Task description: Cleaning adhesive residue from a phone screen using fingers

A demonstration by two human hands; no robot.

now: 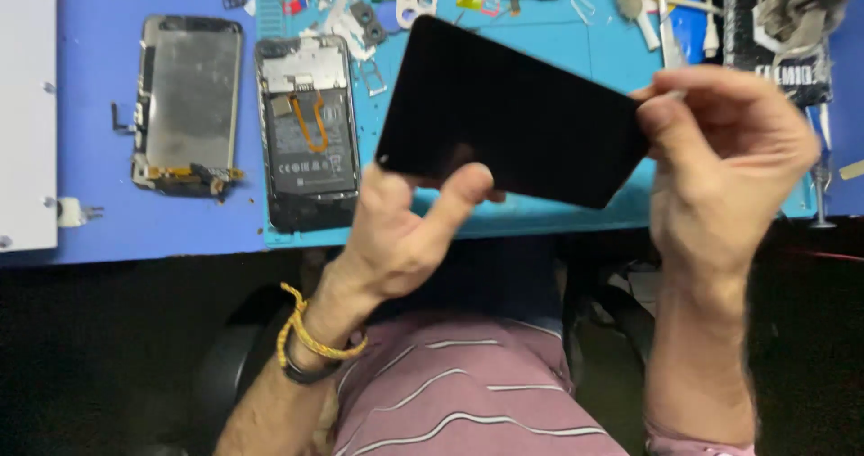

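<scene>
A flat black phone screen panel [513, 114] is held tilted above the table's front edge. My left hand [405, 231] grips its lower left edge, thumb and fingers pinched under it. My right hand [729, 159] pinches the panel's right end between thumb and fingers. An opened phone body [308, 132] with its battery and an orange flex cable showing lies on the teal work mat [558, 42], just left of the panel. A second phone frame [189, 105] with a grey metal plate lies further left on the blue table [90, 87].
Small parts, a camera bezel [416, 6], screws and tweezers [666, 24] are scattered along the back of the mat. A white box [27, 105] stands at the far left. A dark printed pad [774, 33] lies at the right.
</scene>
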